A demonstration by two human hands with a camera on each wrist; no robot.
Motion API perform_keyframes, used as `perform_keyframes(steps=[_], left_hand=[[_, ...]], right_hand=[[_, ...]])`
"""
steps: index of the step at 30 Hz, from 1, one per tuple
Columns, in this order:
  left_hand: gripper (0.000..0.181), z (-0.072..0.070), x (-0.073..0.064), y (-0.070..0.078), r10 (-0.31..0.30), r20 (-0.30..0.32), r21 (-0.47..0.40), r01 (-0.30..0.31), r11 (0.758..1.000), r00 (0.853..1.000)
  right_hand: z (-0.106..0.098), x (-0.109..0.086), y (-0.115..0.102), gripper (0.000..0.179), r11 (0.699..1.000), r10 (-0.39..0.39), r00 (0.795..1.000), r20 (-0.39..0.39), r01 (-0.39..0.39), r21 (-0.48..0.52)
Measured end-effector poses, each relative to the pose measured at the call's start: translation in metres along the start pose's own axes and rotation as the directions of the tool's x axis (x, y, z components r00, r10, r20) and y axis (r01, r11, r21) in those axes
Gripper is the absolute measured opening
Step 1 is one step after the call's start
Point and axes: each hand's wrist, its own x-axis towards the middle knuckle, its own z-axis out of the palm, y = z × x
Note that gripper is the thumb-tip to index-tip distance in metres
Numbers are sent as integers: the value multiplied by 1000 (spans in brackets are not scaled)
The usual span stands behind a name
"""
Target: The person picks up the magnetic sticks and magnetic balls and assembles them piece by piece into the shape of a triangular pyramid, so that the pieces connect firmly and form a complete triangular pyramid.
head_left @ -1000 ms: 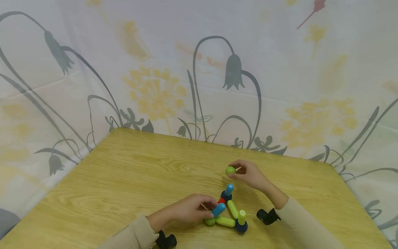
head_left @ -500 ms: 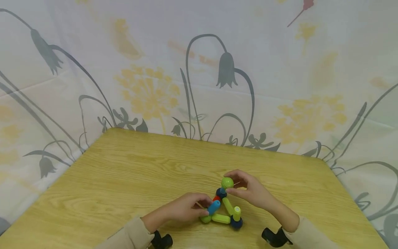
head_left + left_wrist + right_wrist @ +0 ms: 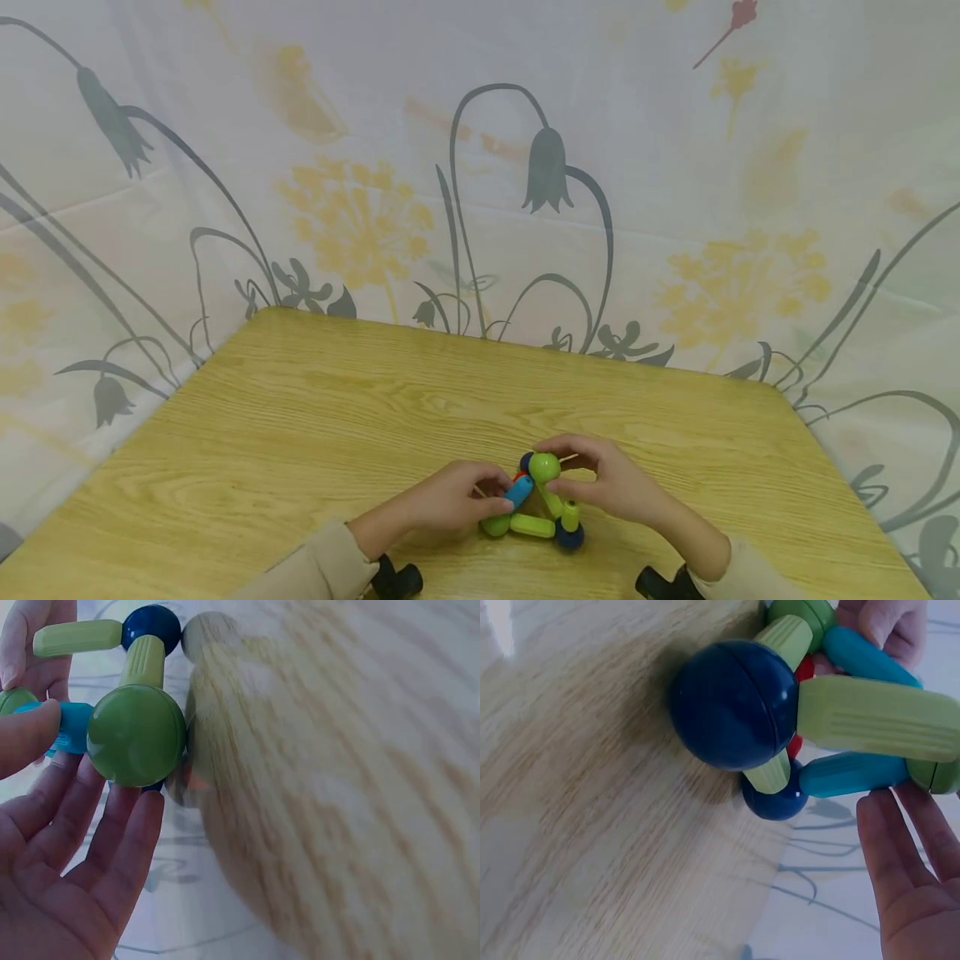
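A toy of magnetic rods and balls stands as a triangle on the table. My left hand (image 3: 459, 500) pinches a blue rod (image 3: 519, 493), thumb on it in the left wrist view, which leans up from a green ball (image 3: 136, 736). My right hand (image 3: 622, 483) holds another green ball (image 3: 544, 467) between thumb and fingers. That ball sits at the end of a second blue rod (image 3: 853, 774), which rises from the far navy ball (image 3: 775, 801). The near navy ball (image 3: 569, 535) carries an upright lime rod (image 3: 874, 718). A red rod (image 3: 804, 669) is partly hidden.
The wood-grain table (image 3: 337, 400) reaches back to a flower-printed cloth (image 3: 360, 167). Black camera mounts (image 3: 397, 579) sit at both wrists, under beige sleeves (image 3: 315, 567).
My right hand has brought the green ball down and toward me onto the far blue rod, which now tilts inward. The left hand stays at its blue rod. The head view shifted slightly.
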Motion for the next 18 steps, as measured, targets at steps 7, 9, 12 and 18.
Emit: perform_keyframes(steps=[7, 9, 12, 18], left_hand=[[15, 2, 1, 4, -16, -14, -12, 16, 1000, 1000], [16, 2, 1, 5, -20, -15, -11, 20, 1000, 1000], [17, 2, 1, 5, -24, -15, -10, 24, 1000, 1000], [17, 1, 1, 5, -39, -12, -19, 38, 999, 999]], right_hand=[[5, -2, -3, 36, 994, -80, 997, 9, 80, -70], [5, -3, -3, 40, 993, -85, 996, 25, 87, -73], [1, -6, -2, 53, 996, -65, 995, 73, 68, -51], [-9, -12, 6, 67, 997, -75, 978, 193, 70, 33]])
